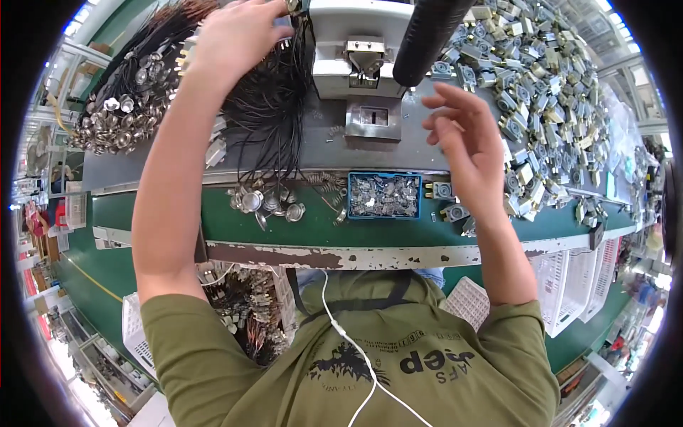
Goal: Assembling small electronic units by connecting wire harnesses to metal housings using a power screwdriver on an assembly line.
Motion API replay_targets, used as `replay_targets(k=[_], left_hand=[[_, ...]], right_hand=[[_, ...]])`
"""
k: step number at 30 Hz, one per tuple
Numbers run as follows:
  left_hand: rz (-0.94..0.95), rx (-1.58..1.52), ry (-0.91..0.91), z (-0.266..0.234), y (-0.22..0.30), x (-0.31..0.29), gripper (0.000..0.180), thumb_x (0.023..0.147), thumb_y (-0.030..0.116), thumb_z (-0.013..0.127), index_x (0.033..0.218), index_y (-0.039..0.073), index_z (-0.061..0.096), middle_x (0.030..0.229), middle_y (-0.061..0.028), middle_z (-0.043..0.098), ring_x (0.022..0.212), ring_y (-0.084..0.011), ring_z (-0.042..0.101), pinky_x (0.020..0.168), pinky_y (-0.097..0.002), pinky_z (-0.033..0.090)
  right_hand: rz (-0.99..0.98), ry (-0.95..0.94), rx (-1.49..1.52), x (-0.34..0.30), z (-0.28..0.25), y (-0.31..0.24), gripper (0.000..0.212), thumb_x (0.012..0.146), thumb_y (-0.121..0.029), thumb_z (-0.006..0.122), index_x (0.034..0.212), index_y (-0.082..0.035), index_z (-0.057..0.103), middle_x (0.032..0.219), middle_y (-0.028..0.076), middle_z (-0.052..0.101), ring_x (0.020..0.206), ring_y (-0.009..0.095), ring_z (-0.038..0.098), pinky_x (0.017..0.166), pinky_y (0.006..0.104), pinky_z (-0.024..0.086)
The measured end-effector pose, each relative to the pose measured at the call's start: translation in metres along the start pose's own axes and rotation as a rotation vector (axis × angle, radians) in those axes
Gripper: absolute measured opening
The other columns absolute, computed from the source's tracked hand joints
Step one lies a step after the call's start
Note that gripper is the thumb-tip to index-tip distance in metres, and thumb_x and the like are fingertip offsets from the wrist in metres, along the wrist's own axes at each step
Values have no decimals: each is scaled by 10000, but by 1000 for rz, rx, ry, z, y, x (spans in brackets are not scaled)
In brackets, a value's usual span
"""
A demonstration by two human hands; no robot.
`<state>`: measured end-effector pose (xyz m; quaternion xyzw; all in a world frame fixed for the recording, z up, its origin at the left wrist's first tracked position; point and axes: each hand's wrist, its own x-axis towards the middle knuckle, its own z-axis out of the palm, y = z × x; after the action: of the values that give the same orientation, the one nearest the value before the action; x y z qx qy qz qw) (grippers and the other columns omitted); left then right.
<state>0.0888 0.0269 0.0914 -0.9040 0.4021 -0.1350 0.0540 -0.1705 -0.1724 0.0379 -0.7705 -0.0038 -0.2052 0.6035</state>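
My left hand (pixel 238 39) reaches over a heap of black wires (pixel 267 107) at the back left, its fingers closed near a small greyish piece that I cannot make out. Right of it stands a white bench press (pixel 331 71) with a metal clamp head (pixel 366 57). Below the head sits a steel block (pixel 373 119) with a rectangular slot. My right hand (pixel 469 139) hovers right of this block, fingers loosely bent and apart, holding nothing. A large pile of small grey and cream block-shaped parts (pixel 541 99) lies beside it.
A blue tray (pixel 384 218) of small metal pieces sits at the bench's front, with coil springs (pixel 329 186) beside it. Round silver metal caps (pixel 250 201) on wires lie left of it; more caps (pixel 121 128) are piled farther left. A thick black tube (pixel 430 43) hangs before the press.
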Motion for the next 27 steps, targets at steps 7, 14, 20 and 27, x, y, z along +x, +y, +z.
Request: replay_targets(k=[7,14,20,27], left_hand=[[132,-154,490,15,35,-36,177,929,253,701,1044,119,691,1032,-92,702,996,-312,683,869,-440,527],[416,-106,177,54,76,-85,73,761,113,667,834,108,664,869,-13,612,944,-204,589,828,-335,464],[402,-82,145,63,77,-84,172,740,104,680,907,96,639,879,-41,611,952,-225,582,830,-344,450],[340,-456,89,44,78,-82,145,871,60,717,990,38,636,955,-79,650,922,-278,622,847,-403,499]], right_hand=[[41,85,-177,-21,-46,13,378,1045,-4,520,1422,6,539,1288,129,661,1036,123,637,903,275,525],[-90,216,-449,-21,-66,6,298,965,34,637,1254,-16,689,1154,89,734,1030,164,684,866,294,536],[88,-30,-993,-18,-86,13,282,944,-59,706,1226,-64,717,1156,106,741,1051,227,691,932,347,530],[42,-262,-1155,5,-94,48,413,910,-96,750,1312,-80,653,1140,113,731,1100,287,678,985,379,527]])
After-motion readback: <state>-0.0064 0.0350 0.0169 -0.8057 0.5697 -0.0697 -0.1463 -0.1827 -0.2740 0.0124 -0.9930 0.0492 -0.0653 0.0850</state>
